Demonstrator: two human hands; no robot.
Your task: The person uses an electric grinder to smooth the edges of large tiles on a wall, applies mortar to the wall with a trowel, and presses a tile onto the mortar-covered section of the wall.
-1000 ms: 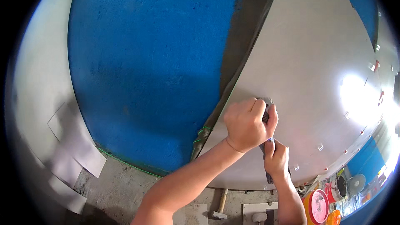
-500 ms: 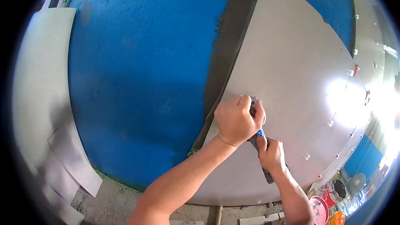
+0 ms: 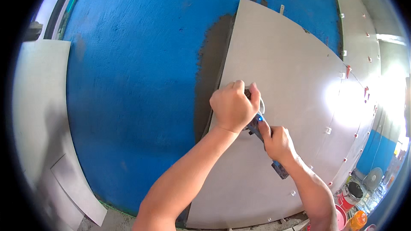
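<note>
A large pale grey tile (image 3: 274, 55) stands against the wall, with dark mortar (image 3: 212, 51) along its left edge. On its face is a hand-held tile vibrator (image 3: 255, 129), dark and blue, with a small lit blue spot on its handle. My left hand (image 3: 234, 108) is closed in a fist over the tool's upper end, near the tile's left edge, and covers most of that end. Lower and to the right, my right hand (image 3: 279, 143) wraps the handle, its thumb lying by the lit spot. Below that hand the handle's dark end block (image 3: 280, 170) sticks out.
Blue-coated wall (image 3: 132, 81) spreads to the left, with pale panels (image 3: 40, 102) beyond it. White clips (image 3: 328, 131) and red wedges (image 3: 349, 71) line the joints at right. At lower right stand a red bucket (image 3: 346, 202), an orange container (image 3: 358, 220) and a fan (image 3: 373, 179).
My view has tilted upward and to the right, bringing the tile's upper corner into sight. Both hands have moved up the tile's face with the tile vibrator, keeping their grips.
</note>
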